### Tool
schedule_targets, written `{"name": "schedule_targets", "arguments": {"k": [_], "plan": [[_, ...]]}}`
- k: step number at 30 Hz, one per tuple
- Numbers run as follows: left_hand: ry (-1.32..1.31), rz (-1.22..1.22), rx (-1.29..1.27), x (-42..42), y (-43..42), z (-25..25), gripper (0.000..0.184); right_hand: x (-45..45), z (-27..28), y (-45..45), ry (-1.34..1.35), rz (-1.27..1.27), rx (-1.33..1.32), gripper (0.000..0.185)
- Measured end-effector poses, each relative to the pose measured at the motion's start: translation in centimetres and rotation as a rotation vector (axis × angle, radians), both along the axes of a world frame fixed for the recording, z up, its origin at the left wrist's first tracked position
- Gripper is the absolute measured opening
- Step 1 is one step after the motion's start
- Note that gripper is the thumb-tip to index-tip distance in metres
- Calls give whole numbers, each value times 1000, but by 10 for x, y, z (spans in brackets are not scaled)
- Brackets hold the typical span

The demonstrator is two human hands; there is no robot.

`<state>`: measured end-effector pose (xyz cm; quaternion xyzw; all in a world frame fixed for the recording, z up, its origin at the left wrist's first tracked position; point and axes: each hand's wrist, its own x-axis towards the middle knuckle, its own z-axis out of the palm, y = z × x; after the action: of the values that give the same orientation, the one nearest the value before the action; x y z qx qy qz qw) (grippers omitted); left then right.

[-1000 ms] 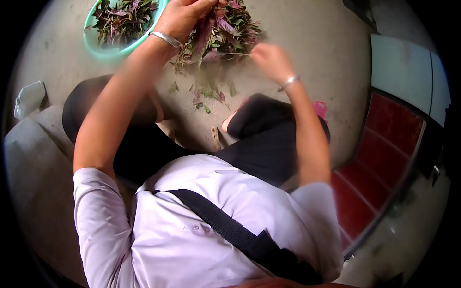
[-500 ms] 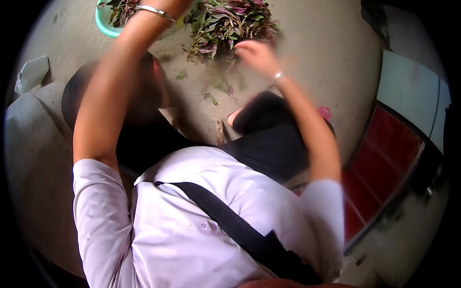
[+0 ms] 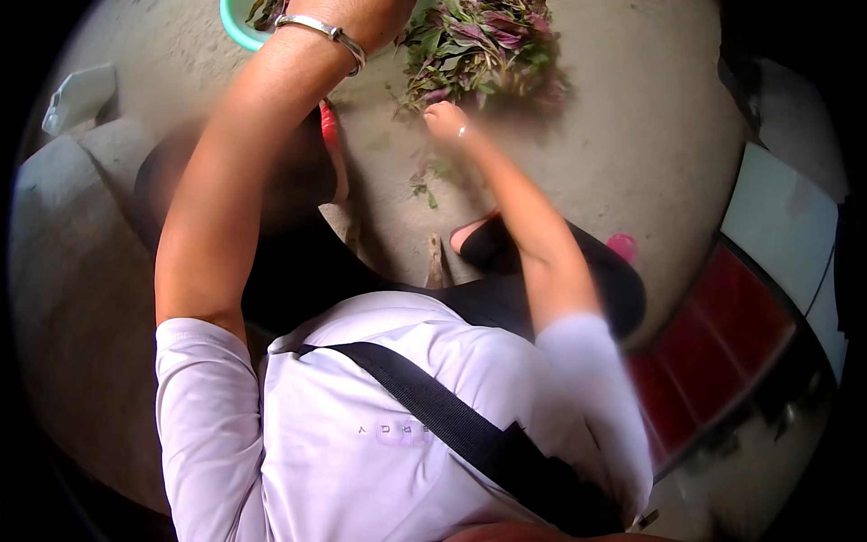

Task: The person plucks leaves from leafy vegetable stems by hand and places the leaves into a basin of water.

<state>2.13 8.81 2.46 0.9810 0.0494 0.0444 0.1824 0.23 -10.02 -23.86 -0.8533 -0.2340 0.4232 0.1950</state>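
A heap of green and purple leafy stems (image 3: 483,50) lies on the floor at the top centre. At its lower left edge is my right hand (image 3: 445,121), fingers curled together; anything between them is too small to make out. My left hand (image 3: 384,16) reaches to the top edge, left of the heap, with a silver bangle on the wrist. Its fingers are cut off by the frame. Beyond that wrist a mint-green basin (image 3: 237,27) shows in part, with some dark leaves in it.
Loose leaves (image 3: 432,200) lie on the floor between my legs, near a small piece of wood (image 3: 435,262). A clear plastic container (image 3: 79,98) is at the left. A pink object (image 3: 622,246) lies beyond my right knee. Red panels (image 3: 713,334) stand at the right.
The view has shifted, so the basin is now mostly out of frame. My right hand has moved left along the heap's near edge. My left hand's fingers have gone out of the frame.
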Motion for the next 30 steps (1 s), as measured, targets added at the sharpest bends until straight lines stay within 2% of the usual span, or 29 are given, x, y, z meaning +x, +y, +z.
{"name": "schedule_targets", "arguments": {"k": [1,2,3,4,5,7,9,14,15,17,19,21,22,24,25,26,27,28,30], "plan": [[48,-12,-19,0,-1,2,15,1,5,-8,31,-44,85,27],[94,-24,-38,-2,-3,3,16,-2,24,-11,59,-213,203,27],[140,-38,-58,-3,-6,4,18,6,50,-15,195,-208,217,27],[-3,-157,34,-7,-1,-23,17,8,73,-20,346,-372,302,27],[-28,-194,56,-13,-8,-24,18,9,96,-25,494,-537,390,27],[268,-219,8,-15,-21,-30,22,17,146,-37,407,-466,449,27],[361,-297,-103,-22,-34,-31,32,22,185,-51,376,-497,537,27],[276,-465,-478,-25,-60,-42,32,17,257,-76,376,-627,694,27],[404,-440,-533,-23,-67,-32,27,16,264,-81,381,-628,741,27],[432,-483,-736,-22,-73,-34,22,11,278,-88,390,-621,834,27],[589,-429,-1176,-23,-78,-32,19,12,289,-94,254,-753,982,25],[684,-442,-1334,-23,-80,-15,20,19,290,-109,92,-901,1123,24],[661,-470,-1301,-27,-81,-11,21,21,288,-115,-8,-953,1085,22],[691,-459,-1238,-23,-84,-9,24,19,283,-115,-93,-797,903,22],[695,-493,-1301,-22,-86,-8,25,16,281,-115,-132,-725,804,22],[701,-529,-1364,-23,-88,-5,25,15,279,-112,34,-756,832,22],[707,-564,-1428,-23,-89,-3,26,12,278,-107,65,-724,875,22],[587,-679,-1349,-22,-91,-4,27,10,276,-100,100,-693,916,22],[682,-568,-1390,-22,-95,-5,25,10,274,-98,188,-636,911,23]]}}
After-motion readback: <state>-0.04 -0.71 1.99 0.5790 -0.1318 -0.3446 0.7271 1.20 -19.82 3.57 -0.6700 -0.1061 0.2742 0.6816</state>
